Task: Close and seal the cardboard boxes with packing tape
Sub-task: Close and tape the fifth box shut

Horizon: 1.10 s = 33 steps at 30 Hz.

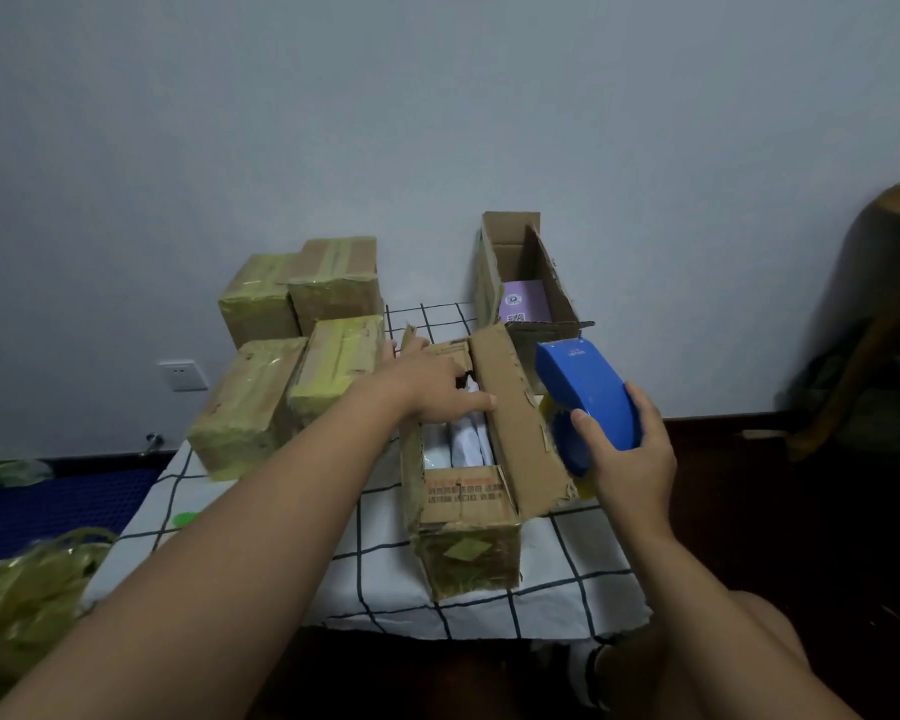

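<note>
Left hand: the left hand [437, 387] reached across the open box [466, 491], fingers spread loosely and resting on its far left flap; it gripped nothing that could be made out.
Right hand: the right hand [627, 459] was wrapped around a blue tape dispenser [585, 394], held just right of the box's raised right flap.
Open box: it stood at the middle of the counter [375, 574] with flaps up and white wrapped contents partly showing inside.
Second open box: a taller box [526, 283] stood behind, near the wall, with a purple item [523, 302] at its bottom.
Sealed boxes: four boxes [292, 350] covered in yellowish tape sat clustered at the counter's far left.
Hidden or unclear: the tape roll was mostly covered by the dispenser and the hand, only a yellowish edge showing; the print on the near flap was too blurred to read; a brown wooden object [884, 304] at the right edge was cut off and smeared.
Surface: a white cloth with a black grid covered the counter.
Room: a plain pale wall [437, 122] carried a white socket [183, 375] low on the left; crumpled yellowish tape [27, 600] lay heaped at lower left above a blue mat [48, 506].
</note>
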Tool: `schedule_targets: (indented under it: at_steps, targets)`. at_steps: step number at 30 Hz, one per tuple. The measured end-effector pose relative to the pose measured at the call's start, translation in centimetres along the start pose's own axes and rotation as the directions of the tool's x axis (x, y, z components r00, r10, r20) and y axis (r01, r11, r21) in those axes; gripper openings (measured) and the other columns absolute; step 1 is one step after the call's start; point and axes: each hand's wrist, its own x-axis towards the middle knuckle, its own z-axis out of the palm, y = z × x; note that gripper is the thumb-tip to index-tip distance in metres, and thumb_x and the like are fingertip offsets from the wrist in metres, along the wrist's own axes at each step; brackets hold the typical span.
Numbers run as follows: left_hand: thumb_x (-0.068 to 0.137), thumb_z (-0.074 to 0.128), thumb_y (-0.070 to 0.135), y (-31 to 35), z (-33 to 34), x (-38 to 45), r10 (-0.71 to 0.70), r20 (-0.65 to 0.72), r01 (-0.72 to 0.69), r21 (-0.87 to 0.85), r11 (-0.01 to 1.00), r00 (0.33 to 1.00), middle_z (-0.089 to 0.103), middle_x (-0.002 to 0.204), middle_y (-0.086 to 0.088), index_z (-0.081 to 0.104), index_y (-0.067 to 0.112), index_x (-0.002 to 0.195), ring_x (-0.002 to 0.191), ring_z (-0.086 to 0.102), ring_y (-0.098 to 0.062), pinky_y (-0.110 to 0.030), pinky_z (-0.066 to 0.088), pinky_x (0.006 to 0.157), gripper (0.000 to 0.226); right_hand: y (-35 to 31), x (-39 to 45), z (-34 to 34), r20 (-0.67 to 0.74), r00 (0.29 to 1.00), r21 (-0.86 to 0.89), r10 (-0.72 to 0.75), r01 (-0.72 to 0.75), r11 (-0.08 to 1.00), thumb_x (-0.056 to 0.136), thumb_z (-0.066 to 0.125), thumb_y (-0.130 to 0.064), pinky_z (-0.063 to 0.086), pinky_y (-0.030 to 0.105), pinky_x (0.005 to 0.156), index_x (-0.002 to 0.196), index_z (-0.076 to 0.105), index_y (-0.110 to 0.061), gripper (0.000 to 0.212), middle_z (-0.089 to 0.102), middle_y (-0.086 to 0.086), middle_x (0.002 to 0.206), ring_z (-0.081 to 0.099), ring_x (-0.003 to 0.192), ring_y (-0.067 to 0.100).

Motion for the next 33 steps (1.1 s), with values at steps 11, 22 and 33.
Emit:
schedule_targets:
  at_steps: [11, 22, 33]
  targets:
    - [0.096, 0.046, 0.038, 1.2, 2.5, -1.8, -0.339, -0.457, -0.071, -0.674, 0.735, 0.823, 0.043, 0.137, -0.006, 0.046, 0.02, 0.141, 0.126, 0.041, -0.023, -0.04, 0.038, 0.105, 0.049, -2.1, -0.2, -0.9, -0.027, 0.999, 0.058, -0.037, 0.039, 0.998, 0.082, 0.078, -0.037, 0.049, 0.045, 0.105, 0.141, 0.049, -0.029, 0.066, 0.051, -0.01, 0.137, 0.05, 0.126, 0.012]
    - [0.076, 0.021, 0.09, 2.1, 4.0, -4.0, -0.209, -0.249, 0.021, -0.594, 0.804, 0.946, 0.033, 0.157, 0.0, 0.026, 0.032, 0.151, 0.14, 0.036, -0.024, -0.06, 0.023, 0.113, 0.095, -5.8, -0.7, 0.4, -0.032, 0.994, 0.205, -0.108, 0.113, 0.972, 0.084, 0.078, -0.03, 0.053, 0.032, 0.099, 0.142, 0.049, -0.024, 0.065, 0.052, -0.008, 0.136, 0.053, 0.124, 0.011]
    - [0.065, 0.053, 0.076, 2.6, 3.8, -4.7, -0.137, -0.1, 0.019, -0.739, 0.674, 0.986, 0.035, 0.155, -0.002, 0.028, 0.026, 0.15, 0.139, 0.036, -0.025, -0.047, 0.036, 0.11, 0.101, -6.6, -0.6, 1.0, -0.093, 0.996, 0.341, -0.007, 0.038, 0.939, 0.086, 0.076, -0.027, 0.054, 0.014, 0.083, 0.142, 0.049, -0.021, 0.062, 0.055, -0.004, 0.133, 0.058, 0.117, 0.01]
